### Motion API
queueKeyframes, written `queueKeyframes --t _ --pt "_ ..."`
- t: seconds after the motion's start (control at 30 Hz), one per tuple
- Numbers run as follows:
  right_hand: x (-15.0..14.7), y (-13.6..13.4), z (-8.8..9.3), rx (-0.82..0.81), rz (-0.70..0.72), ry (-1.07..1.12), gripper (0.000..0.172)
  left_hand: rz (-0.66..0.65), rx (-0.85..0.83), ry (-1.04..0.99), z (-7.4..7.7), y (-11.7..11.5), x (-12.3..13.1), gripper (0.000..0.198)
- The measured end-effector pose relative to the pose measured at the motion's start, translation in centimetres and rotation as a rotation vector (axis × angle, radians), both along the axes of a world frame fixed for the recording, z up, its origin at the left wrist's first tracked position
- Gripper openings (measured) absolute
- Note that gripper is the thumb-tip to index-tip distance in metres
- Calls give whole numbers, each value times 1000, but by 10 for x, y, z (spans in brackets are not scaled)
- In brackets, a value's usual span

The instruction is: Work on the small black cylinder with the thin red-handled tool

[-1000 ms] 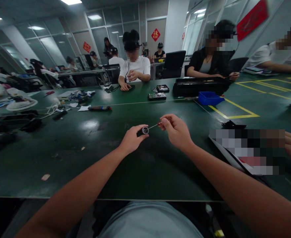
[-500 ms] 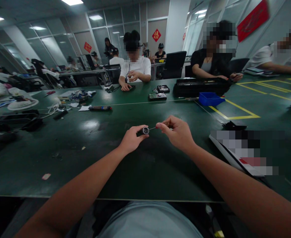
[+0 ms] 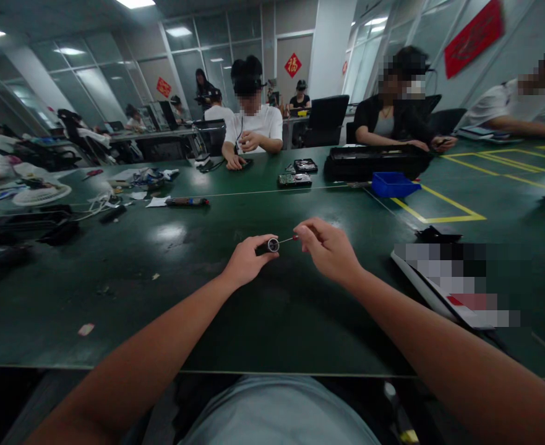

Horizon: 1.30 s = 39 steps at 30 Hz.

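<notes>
My left hand is closed around a small cylinder, thumb and fingertips pinching its dark, smooth-looking body just above the worktop. I hold it lying sideways, with its round silvery end face turned toward my other hand so that face is open to the tool. My right hand is pinched narrow on a thin screwdriver. The fingers bunch at the red handle and the bare metal shaft runs leftward, its tip at the cylinder's end. Whether the tip actually sits in a screw head I can't say, as it is too small here. Both forearms stretch out over the middle of the worktop, which puts the pair of things near the centre of my view.

The worktop is a dark green mat with a dull sheen that catches the ceiling lights. Farther off lie a blue bin of hard plastic, a flat circuit board and strips of yellow tape.
</notes>
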State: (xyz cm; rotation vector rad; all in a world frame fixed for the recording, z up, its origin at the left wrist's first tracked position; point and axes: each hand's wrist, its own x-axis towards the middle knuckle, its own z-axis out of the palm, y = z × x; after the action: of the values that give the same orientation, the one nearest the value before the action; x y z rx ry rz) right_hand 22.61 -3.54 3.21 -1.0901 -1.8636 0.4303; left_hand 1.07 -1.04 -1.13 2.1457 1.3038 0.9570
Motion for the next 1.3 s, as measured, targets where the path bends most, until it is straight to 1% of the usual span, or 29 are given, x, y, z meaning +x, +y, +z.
queueKeyframes --t 0.07,0.17,0.23,0.3,0.43,0.57,0.67,0.73,0.83,0.87,0.9,0.93,1.0,1.13,1.3 --pt "-1 -1 0 -8 -43 -13 30 -9 2 -1 1 0 0 41" --pt "-2 -1 -1 17 -57 21 22 -9 -2 -7 2 -1 0 41" --pt "-2 0 -2 6 -37 89 20 -5 -4 -9 1 0 0 41" --pt "-2 2 -3 -42 -14 180 18 -8 6 -6 0 1 -1 41" --pt "-4 8 -8 -132 16 357 22 -17 51 21 -1 2 -1 41" --pt "-7 14 -15 -187 -26 494 26 -30 84 35 1 1 -1 42" --pt "-8 18 -20 -221 -56 564 25 -49 104 39 4 1 -1 42" --pt "-8 22 -21 -317 -53 675 23 -61 116 53 6 2 -1 41" --pt "-6 27 -22 -553 -48 870 22 -61 121 88 8 2 0 40" --pt "-6 28 -22 -595 -50 904 22 -57 117 99 8 2 0 39" --pt "-6 29 -22 -603 -54 916 21 -54 110 110 8 2 0 39" --pt "-6 29 -22 -579 -60 904 21 -50 101 118 8 2 0 38" --pt "-6 28 -22 -477 -72 836 21 -44 83 128 8 2 0 38" --pt "-5 21 -20 -280 -82 628 21 -14 75 128 9 1 -1 41" --pt "-4 14 -15 -159 -105 405 23 2 67 141 11 0 -1 41"
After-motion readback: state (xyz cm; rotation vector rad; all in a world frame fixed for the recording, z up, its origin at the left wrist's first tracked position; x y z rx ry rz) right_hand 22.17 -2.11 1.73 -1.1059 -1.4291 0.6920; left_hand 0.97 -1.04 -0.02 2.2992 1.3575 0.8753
